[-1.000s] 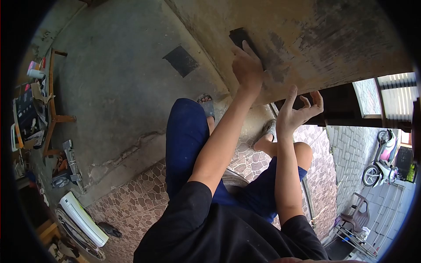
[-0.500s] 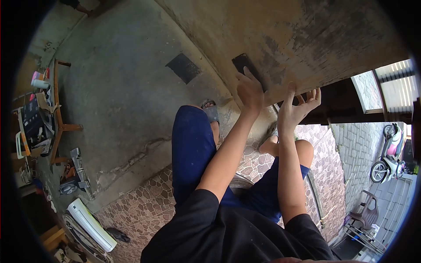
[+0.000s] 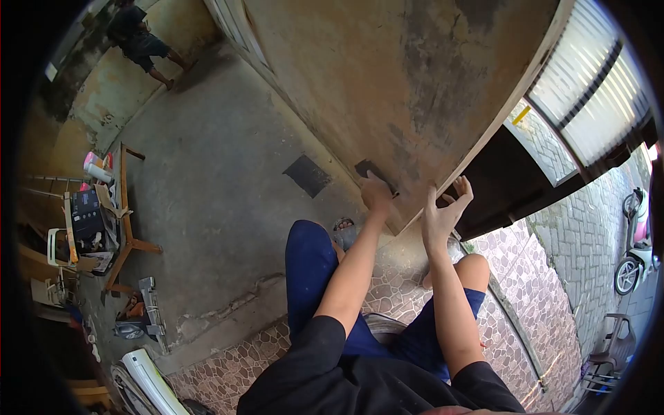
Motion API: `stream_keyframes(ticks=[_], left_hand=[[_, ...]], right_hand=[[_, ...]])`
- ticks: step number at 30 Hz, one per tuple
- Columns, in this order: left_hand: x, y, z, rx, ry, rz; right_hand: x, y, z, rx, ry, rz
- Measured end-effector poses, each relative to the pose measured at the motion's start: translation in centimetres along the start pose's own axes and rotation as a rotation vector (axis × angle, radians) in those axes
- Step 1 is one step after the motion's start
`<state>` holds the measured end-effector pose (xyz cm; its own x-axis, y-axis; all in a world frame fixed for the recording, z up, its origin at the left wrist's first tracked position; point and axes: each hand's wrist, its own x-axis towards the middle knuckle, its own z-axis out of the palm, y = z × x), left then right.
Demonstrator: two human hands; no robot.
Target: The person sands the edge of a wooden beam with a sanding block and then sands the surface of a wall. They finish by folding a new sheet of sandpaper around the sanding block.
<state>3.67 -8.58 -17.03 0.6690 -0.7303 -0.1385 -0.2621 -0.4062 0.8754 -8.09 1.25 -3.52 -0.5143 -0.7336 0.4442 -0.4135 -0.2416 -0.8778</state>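
My left hand (image 3: 376, 192) presses a piece of black sandpaper (image 3: 364, 168) flat against the lower part of a worn, patchy wall (image 3: 387, 104). Its fingers lie over the piece and hide much of it. At the wall's corner edge is my right hand (image 3: 440, 225), its thumb up against the edge and its other fingers curved and spread apart in front of the dark opening. Nothing shows in that hand. A dark square sheet (image 3: 307, 176) lies on the concrete floor left of the wall.
At the far upper left stands another person (image 3: 138, 41). A wooden frame (image 3: 126, 221) and a box (image 3: 86, 214) with clutter line the left side. On the right are a motorbike (image 3: 633, 249) and a plastic chair (image 3: 612, 342). Stone-patterned tiles (image 3: 532, 290) cover the ground nearby.
The view has tilted up and shifted, showing more of the wall and the other person. My left hand stays on the wall with the sandpaper; my right hand stays at the edge.
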Motion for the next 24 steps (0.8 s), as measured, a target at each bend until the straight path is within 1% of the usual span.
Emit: stream_keyframes(ticks=[1,2,3,4,5,6,7,8,9,10,11,12,13,14,15,17,18,19,21,22,23,24], left_hand=[[2.5,-1.1,0.4,0.045,-0.040,-0.144],[2.2,0.9,-1.4,0.041,-0.030,-0.129],[1.4,4.6,-4.1,0.046,-0.036,-0.063],[0.9,7.0,-5.7,0.056,-0.043,0.003],[1.2,7.6,-5.3,0.064,-0.039,0.019],[1.1,7.6,-4.2,-0.115,-0.107,-0.021],[-0.3,9.4,-5.7,-0.293,-0.168,-0.061],[-2.5,10.3,-7.5,-0.437,-0.250,-0.096],[-3.3,9.8,-8.2,-0.438,-0.246,-0.087],[-4.1,9.1,-8.5,-0.550,-0.374,-0.142],[-4.8,8.5,-8.8,-0.658,-0.507,-0.199],[-5.5,7.7,-9.6,-0.655,-0.506,-0.202],[-6.1,6.9,-10.6,-0.656,-0.650,-0.296],[-6.4,6.7,-11.1,-0.655,-0.798,-0.389],[-6.6,6.5,-11.2,-0.652,-0.801,-0.396],[-6.9,5.8,-11.5,-0.611,-0.860,-0.335],[-7.4,6.6,-12.2,-0.648,-0.861,-0.344],[-7.2,6.8,-12.4,-0.641,-0.862,-0.347],[-6.6,7.2,-12.9,-0.702,-0.969,-0.335],[-6.7,7.9,-13.7,-0.731,-0.935,-0.329],[-6.3,8.1,-14.1,-0.714,-0.951,-0.343],[-6.0,8.2,-14.2,-0.726,-0.851,-0.260]], right_hand=[[-0.7,1.2,-0.2,0.011,0.010,-0.006],[-1.6,3.3,-0.1,0.010,0.005,0.066],[-1.7,4.2,0.3,0.015,0.003,0.138],[-1.5,3.6,0.5,0.037,0.016,0.137],[-1.4,2.7,0.3,0.093,-0.070,0.219],[-1.6,2.2,-0.1,0.141,-0.166,0.300],[-1.8,2.2,-0.6,0.150,-0.168,0.306],[-1.0,2.4,-0.7,0.085,-0.208,0.308],[-0.4,2.7,-0.8,0.019,-0.246,0.310],[-0.2,2.6,-0.9,-0.035,-0.285,0.326],[-0.5,2.6,-0.8,-0.031,-0.280,0.326],[-1.0,1.5,-0.9,0.050,-0.306,0.355],[-1.6,1.0,-1.1,0.130,-0.331,0.385],[-2.0,1.1,-1.2,-0.011,-0.371,0.307],[-2.1,0.6,-1.6,-0.016,-0.370,0.313],[-2.4,-1.3,-2.6,0.111,-0.513,0.392],[-2.1,-1.4,-2.9,0.185,-0.541,0.472],[-1.7,-1.5,-3.3,0.187,-0.538,0.479],[-0.9,-1.5,-4.1,0.333,-0.550,0.470],[-0.4,-2.3,-4.5,0.331,-0.524,0.428],[0.0,-3.2,-5.6,0.280,-0.494,0.475],[0.3,-2.3,-6.2,0.257,-0.506,0.459]])
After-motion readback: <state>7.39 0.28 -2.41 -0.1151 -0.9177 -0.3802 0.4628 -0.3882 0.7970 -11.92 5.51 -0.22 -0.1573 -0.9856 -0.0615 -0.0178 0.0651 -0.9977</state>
